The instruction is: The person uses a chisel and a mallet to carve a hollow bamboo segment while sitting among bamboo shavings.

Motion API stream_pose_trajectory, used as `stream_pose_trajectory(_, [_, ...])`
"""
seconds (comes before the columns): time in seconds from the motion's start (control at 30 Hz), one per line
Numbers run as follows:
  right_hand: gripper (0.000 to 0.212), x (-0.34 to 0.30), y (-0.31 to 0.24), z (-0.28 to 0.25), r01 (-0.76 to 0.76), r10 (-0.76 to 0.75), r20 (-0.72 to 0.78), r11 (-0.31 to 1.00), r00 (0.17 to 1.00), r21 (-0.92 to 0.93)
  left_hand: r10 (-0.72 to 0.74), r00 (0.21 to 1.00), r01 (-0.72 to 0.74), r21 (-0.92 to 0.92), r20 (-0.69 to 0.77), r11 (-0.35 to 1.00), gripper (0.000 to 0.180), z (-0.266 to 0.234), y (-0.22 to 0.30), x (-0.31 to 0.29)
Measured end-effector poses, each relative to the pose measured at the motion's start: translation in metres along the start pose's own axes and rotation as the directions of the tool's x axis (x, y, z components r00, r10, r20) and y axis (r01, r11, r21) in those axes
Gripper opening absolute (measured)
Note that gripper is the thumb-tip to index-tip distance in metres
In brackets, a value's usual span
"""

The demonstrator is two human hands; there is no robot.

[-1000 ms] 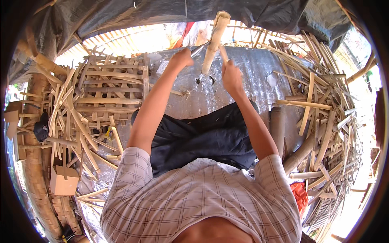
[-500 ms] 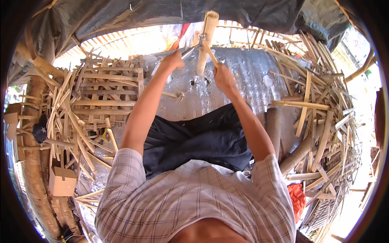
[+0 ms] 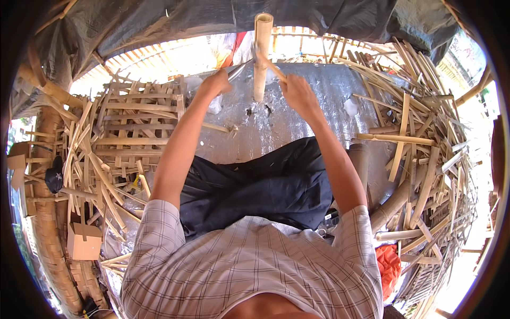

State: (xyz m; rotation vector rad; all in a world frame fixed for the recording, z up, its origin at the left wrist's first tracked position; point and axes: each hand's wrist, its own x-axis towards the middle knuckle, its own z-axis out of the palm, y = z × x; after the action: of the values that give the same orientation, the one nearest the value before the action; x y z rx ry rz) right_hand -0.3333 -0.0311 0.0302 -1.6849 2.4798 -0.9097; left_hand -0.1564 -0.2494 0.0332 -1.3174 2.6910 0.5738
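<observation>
A bamboo tube (image 3: 262,82) stands nearly upright on the grey sheet in front of me, its open end at the top. My left hand (image 3: 217,83) is closed around a slim pointed metal tool (image 3: 240,70), perhaps a chisel or knife, whose tip points toward the tube. My right hand (image 3: 300,95) is wrapped round the light wooden handle of a hammer-like tool (image 3: 274,69). That handle slants up and left across the front of the tube. The tool's head, against the tube, is too blurred to make out.
Slatted bamboo pieces (image 3: 135,125) are stacked at the left, with loose strips and a small cardboard box (image 3: 85,241) nearer. A large heap of split bamboo (image 3: 419,159) lies at the right, beside an orange bag (image 3: 388,268). Dark sheeting (image 3: 202,21) hangs overhead.
The bamboo tube's top has swung left, so it stands straighter. My left hand has moved a little left and down with its tool, and the right hand's tool remains against the tube.
</observation>
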Motion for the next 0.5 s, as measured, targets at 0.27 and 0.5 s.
stream_pose_trajectory(0.27, [0.029,0.002,0.033,0.047,-0.011,0.055,-0.197,0.976,0.979,0.218,0.077,0.996,-0.077,0.002,-0.041,0.997,0.022,-0.01,0.033,0.008])
stream_pose_trajectory(0.5, [0.028,0.023,-0.043,-0.03,0.06,0.005,-0.313,0.979,0.95,0.196,-0.027,0.996,0.027,0.0,0.087,1.0,0.036,-0.01,0.016,-0.006])
